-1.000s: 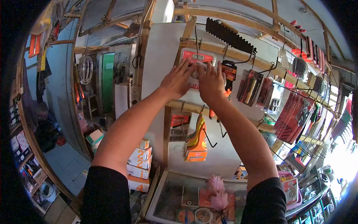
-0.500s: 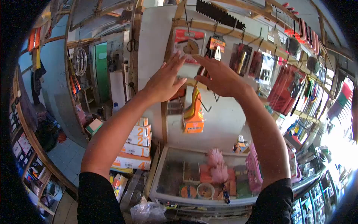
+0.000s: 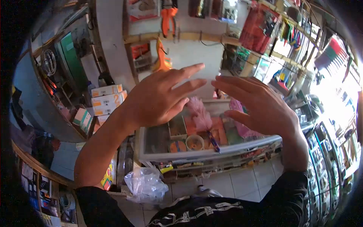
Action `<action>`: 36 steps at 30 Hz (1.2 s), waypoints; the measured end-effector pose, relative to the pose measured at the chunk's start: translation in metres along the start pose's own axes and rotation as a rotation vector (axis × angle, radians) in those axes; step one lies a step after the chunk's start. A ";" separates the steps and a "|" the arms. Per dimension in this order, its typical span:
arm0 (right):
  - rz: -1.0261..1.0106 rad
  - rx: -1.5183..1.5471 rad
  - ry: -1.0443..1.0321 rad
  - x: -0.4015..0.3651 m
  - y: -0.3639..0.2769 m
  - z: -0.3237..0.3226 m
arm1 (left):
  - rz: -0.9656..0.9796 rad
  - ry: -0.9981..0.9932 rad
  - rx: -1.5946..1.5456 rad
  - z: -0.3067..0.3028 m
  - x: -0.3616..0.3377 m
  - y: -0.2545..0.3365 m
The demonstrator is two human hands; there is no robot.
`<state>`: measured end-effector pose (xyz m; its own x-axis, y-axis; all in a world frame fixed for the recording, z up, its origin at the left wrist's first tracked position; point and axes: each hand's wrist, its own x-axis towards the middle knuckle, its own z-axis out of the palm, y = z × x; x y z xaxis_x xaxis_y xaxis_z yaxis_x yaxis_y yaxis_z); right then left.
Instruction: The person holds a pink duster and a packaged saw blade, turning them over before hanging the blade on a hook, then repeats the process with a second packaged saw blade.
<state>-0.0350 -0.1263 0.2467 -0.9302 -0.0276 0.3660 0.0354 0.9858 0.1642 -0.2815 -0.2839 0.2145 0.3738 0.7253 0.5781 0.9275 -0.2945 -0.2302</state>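
Note:
Both hands are raised in mid-air in front of the glass counter. My left hand [image 3: 160, 96] has its fingers spread, pointing right, and holds nothing. Facing it, my right hand [image 3: 257, 104] has its fingers stretched out to the left with the thumb apart, also with nothing in it. A small gap separates the fingertips. Beyond and below the hands, a pink feather duster [image 3: 199, 115] lies on the counter [image 3: 155, 155]. A pink basket [image 3: 244, 126] is partly covered by my right hand.
Orange-handled pliers [image 3: 168, 20] and red packages [image 3: 259, 28] hang at the wall. White and orange boxes [image 3: 107, 100] are stacked at the left. A clear plastic bag [image 3: 145, 185] lies below the counter's left end. Goods fill racks [image 3: 327, 151] at the right.
The view has tilted down, showing the floor and my shirt. Both hands sit lower in view and have turned; the left fingers are now more spread and point right.

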 end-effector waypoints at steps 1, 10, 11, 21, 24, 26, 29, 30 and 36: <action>0.045 0.083 -0.056 -0.019 0.006 0.001 | 0.021 -0.018 -0.007 0.007 0.003 0.010; 0.072 0.353 -0.385 -0.144 0.122 0.033 | -0.115 -0.056 -0.163 0.103 0.049 0.095; 0.121 0.380 -0.440 -0.156 0.142 0.038 | -0.123 -0.058 -0.173 0.118 0.061 0.102; 0.310 0.566 -0.209 -0.280 0.300 0.088 | -0.281 -0.116 -0.412 0.284 0.185 0.178; 0.337 0.474 0.060 -0.312 0.326 0.113 | -0.345 -0.093 -0.468 0.325 0.218 0.199; 0.412 0.536 0.162 -0.323 0.334 0.118 | -0.437 -0.126 -0.552 0.355 0.236 0.208; 0.479 0.464 0.275 -0.340 0.356 0.155 | -0.495 -0.076 -0.533 0.397 0.256 0.215; 0.484 0.431 0.300 -0.344 0.361 0.165 | -0.535 -0.053 -0.515 0.406 0.265 0.217; 0.579 0.390 0.397 -0.353 0.368 0.196 | -0.713 -0.005 -0.549 0.443 0.286 0.214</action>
<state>0.2348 0.2787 -0.0014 -0.6011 0.5211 0.6059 0.2741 0.8466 -0.4562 0.0254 0.1365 -0.0160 -0.2891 0.8520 0.4365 0.8075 -0.0278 0.5892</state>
